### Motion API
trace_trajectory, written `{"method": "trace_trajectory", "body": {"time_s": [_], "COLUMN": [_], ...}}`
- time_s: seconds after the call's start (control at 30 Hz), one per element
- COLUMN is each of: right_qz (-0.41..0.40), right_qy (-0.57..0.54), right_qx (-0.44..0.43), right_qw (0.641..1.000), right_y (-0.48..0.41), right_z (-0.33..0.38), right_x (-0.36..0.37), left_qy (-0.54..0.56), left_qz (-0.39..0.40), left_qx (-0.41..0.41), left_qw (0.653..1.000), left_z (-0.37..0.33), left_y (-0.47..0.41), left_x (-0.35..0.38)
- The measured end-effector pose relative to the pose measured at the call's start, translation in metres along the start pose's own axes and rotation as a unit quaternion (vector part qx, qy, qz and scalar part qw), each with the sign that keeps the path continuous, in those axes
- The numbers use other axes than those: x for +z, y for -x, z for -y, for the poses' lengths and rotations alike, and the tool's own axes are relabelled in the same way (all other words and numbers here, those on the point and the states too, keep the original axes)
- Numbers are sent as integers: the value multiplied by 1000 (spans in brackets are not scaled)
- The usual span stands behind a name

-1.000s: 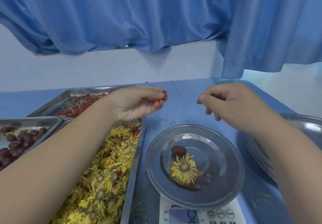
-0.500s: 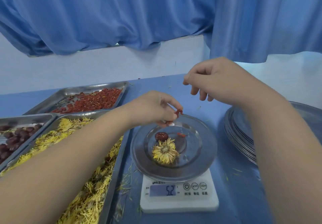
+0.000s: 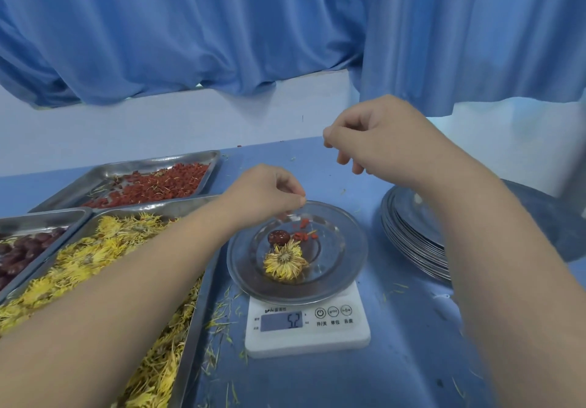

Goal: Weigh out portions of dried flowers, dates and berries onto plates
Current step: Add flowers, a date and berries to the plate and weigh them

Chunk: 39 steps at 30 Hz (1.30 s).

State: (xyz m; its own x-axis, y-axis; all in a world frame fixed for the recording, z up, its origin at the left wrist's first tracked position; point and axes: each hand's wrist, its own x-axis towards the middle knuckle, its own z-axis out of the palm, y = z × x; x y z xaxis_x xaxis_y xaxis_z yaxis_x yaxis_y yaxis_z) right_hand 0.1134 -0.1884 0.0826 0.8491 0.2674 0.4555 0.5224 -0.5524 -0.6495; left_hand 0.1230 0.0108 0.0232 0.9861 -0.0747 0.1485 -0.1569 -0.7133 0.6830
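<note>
Where the round, shiny steel plate (image 3: 348, 268) sits on the white plastic digital scale (image 3: 358, 338), I see a frilly dried yellow flower (image 3: 285, 261), a wrinkled dark red date (image 3: 278, 237) and a few small red berries (image 3: 301, 234) lying together.

To the left are three rectangular steel trays: berry tray (image 3: 158, 164), flower tray (image 3: 158, 207), date tray (image 3: 41, 217). My left forearm crosses the flower tray. A stack of steel plates (image 3: 409, 236) stands to the right on the blue table (image 3: 412, 360).

My left hand (image 3: 269, 195) hovers over the plate's far rim, fingertips pinched; I cannot tell whether they hold anything. My right hand (image 3: 380, 144) hangs higher, fingers loosely curled, with nothing visible in it.
</note>
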Motion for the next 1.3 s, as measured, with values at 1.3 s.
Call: {"method": "trace_trajectory", "body": {"time_s": [1.3], "right_qz": [-18], "right_qy": [76], "right_qx": [7], "right_qw": [997], "right_y": [90], "right_z": [-64], "right_x": [35], "left_qy": [74], "left_qz": [-14], "left_qx": [-35], "left_qw": [997], "left_z": [-10], "left_y": [32], "left_x": [-2]}}
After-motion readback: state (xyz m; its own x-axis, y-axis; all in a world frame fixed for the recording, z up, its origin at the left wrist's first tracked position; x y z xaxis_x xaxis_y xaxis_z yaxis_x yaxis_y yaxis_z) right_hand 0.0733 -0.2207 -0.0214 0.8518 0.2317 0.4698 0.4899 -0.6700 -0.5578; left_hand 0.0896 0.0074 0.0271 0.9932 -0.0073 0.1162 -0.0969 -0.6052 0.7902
